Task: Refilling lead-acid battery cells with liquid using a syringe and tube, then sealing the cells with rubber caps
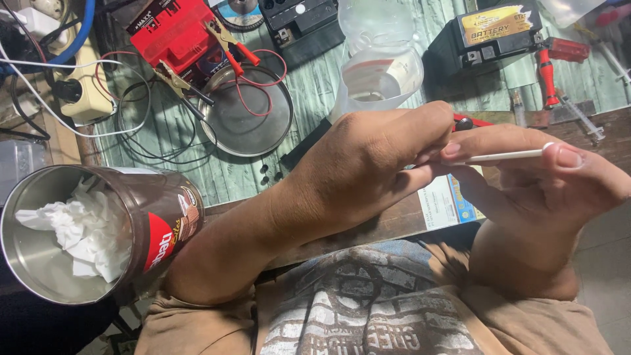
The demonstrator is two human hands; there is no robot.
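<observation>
Hands meet above the near edge of the workbench (368, 227), over your lap. Your left hand (368, 164) pinches one end of a thin white stick (506, 156) between thumb and fingertips; your right hand (545, 187) grasps the other end, thumb tip pressing it near its tip. The stick runs almost level between the two grips, clear of the bench.

Beyond the grip, just past your left knuckles, stands a clear plastic container (381, 79), and farther out a black battery (493, 36) with a red-handled tool (547, 75) beside it. Off to the left of the grip lies a round metal dish (246, 118), with a red battery (174, 33) and its clamps behind it. Near your left elbow sits an open brown tin (85, 233) stuffed with white tissue (82, 230). Open room lies only on your side of the grip, over your shirt (368, 309).
</observation>
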